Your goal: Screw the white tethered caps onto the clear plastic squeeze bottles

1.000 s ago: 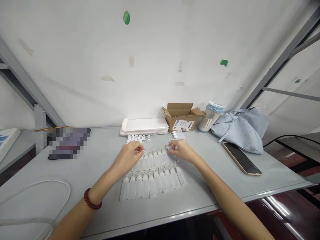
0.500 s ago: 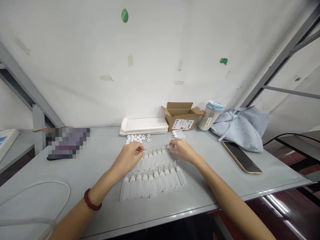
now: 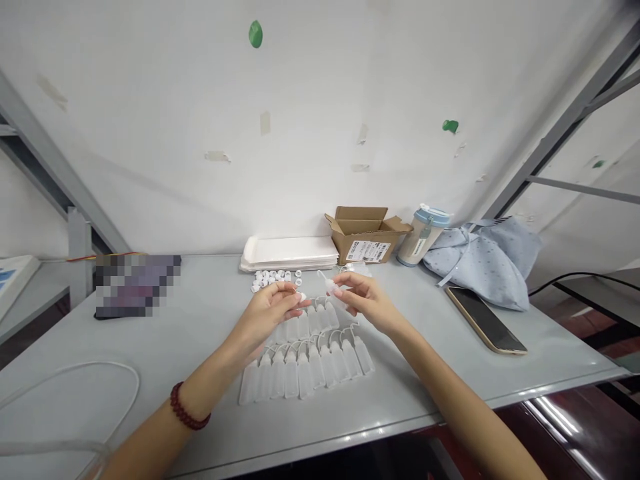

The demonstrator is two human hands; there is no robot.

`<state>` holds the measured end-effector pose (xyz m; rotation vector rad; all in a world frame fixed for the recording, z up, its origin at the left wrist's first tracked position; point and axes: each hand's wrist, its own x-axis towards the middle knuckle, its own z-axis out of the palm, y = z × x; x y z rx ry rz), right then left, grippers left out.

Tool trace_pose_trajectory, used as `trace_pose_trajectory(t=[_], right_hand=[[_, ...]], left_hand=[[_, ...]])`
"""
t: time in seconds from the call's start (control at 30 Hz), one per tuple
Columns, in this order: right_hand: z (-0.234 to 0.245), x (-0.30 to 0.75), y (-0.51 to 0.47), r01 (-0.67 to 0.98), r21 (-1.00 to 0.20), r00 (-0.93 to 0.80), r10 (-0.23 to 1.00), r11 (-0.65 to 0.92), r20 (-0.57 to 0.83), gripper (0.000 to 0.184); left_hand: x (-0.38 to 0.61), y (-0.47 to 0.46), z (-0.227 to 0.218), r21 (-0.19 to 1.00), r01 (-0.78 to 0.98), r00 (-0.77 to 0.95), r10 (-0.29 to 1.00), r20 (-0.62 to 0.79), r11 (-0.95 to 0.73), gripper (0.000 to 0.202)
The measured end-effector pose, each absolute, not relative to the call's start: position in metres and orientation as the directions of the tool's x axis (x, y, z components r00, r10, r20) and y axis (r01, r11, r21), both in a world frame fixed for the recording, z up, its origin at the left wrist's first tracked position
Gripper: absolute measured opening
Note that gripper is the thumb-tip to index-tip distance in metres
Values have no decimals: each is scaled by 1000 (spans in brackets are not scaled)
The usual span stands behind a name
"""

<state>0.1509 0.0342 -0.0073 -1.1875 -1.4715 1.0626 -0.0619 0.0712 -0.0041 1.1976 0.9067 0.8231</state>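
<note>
Small bottle (image 3: 329,285) sits pinched in the grip of the right hand (image 3: 364,301). Left hand (image 3: 269,315) pinches a white piece (image 3: 301,297), with bottle rows (image 3: 306,363) at 6 o'clock.

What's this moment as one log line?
left hand: pinches small white piece | right hand: holds small bottle | below: rows of bottles on table

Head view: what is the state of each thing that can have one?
Cardboard box, flaps open.
Cup, lid on.
Phone, screen dark, lying flat.
Bottles on the table, lying in two rows.
Right hand, pinching one small bottle.
Left hand, pinching a small white piece.
</note>
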Motion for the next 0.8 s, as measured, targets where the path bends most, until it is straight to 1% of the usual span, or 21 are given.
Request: trace_pose_trajectory(t=[0.07,0.13,0.27,0.33,0.53,0.67,0.8], right_hand=[[-8,144,32,92,-989,-140,985,115,101,28],[-10,139,31,42,-997,-187,981,67,58,27],[-15,132,32,-15,-1000,-263,965,14,18,28],[-16,130,32,-37,-999,-283,959,6,16,28],[-17,127,33,-57,-998,-279,960,-20,-3,31],[-18,125,34,-135,-990,-279,960,-40,-1,34],[-18,124,34,-212,-973,-277,961,-87,-25,38]], left_hand=[[-57,68,-5,975,-89,427,892,-149,205,20],[-54,66,-6,969,-124,440,887,-138,212,21],[-53,64,-6,957,-226,434,899,-66,180,25],[-54,64,-5,959,-242,443,896,-28,150,27],[-55,63,-4,989,-142,476,879,24,50,26],[-55,64,-8,996,-75,467,882,69,-38,25],[-57,66,-8,997,-24,462,884,73,-70,24]])
